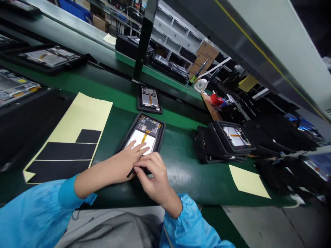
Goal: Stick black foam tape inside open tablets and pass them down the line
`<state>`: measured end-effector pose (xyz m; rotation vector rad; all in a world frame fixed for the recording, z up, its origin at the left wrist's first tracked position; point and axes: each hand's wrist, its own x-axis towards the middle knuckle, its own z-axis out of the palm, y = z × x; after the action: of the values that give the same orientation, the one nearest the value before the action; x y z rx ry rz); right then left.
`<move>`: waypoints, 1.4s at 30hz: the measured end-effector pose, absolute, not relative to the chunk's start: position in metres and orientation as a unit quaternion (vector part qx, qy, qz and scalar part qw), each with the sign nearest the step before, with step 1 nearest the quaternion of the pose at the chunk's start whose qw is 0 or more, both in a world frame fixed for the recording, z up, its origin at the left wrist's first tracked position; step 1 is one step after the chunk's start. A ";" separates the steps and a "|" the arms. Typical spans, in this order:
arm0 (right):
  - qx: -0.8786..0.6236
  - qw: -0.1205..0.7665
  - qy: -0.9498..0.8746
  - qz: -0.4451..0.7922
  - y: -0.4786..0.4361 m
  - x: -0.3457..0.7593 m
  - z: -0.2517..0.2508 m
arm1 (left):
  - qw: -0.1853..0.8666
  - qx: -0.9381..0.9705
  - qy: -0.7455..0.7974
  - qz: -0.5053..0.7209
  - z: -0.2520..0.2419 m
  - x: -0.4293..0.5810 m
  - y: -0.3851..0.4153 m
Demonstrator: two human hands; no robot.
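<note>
Left hand [130,160] lay fingers apart on the tablet [152,136]; right hand [153,171] pinched 1 strip [129,173] near the tablet, seemingly aligning; placing it called for steadiness.

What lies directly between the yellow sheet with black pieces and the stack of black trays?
The head view shows an opened tablet in a black tray, the left hand partly covering it.

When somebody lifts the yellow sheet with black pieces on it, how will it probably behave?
The yellow sheet probably bends easily: it looks paper-thin, with a curved top edge. It should be light, showing almost no thickness. The black pieces might flex with it, since they lie flat on it.
</note>
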<state>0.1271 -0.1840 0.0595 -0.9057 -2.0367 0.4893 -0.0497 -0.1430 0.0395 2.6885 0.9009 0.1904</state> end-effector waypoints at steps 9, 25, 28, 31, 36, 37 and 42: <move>-0.293 0.429 -0.853 0.055 -0.192 0.132 0.054 | 0.155 0.933 0.324 0.032 0.047 -0.038 -0.138; -0.443 0.390 -0.744 0.311 -0.155 0.197 0.028 | 0.211 0.948 0.173 0.163 0.030 -0.013 -0.034; -0.422 0.351 -0.779 0.303 -0.156 0.192 0.021 | 0.213 0.949 0.170 0.159 0.033 -0.006 -0.015; -0.403 0.325 -0.806 0.288 -0.159 0.191 0.020 | 0.209 0.949 0.172 0.159 0.031 0.000 -0.005; -0.430 0.332 -0.773 0.329 -0.150 0.199 0.030 | 0.203 0.947 0.177 0.174 0.024 0.005 -0.003; -0.437 0.324 -0.764 0.347 -0.146 0.201 0.033 | 0.201 0.947 0.177 0.177 0.023 0.005 -0.003; -0.443 0.247 -0.810 0.294 -0.126 0.197 0.044 | 0.173 0.948 0.185 0.193 0.018 0.003 -0.002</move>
<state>0.1972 -0.1259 0.0443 -1.2079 -2.2099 0.8012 0.0027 -0.0016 0.0183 2.6886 0.5239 0.5467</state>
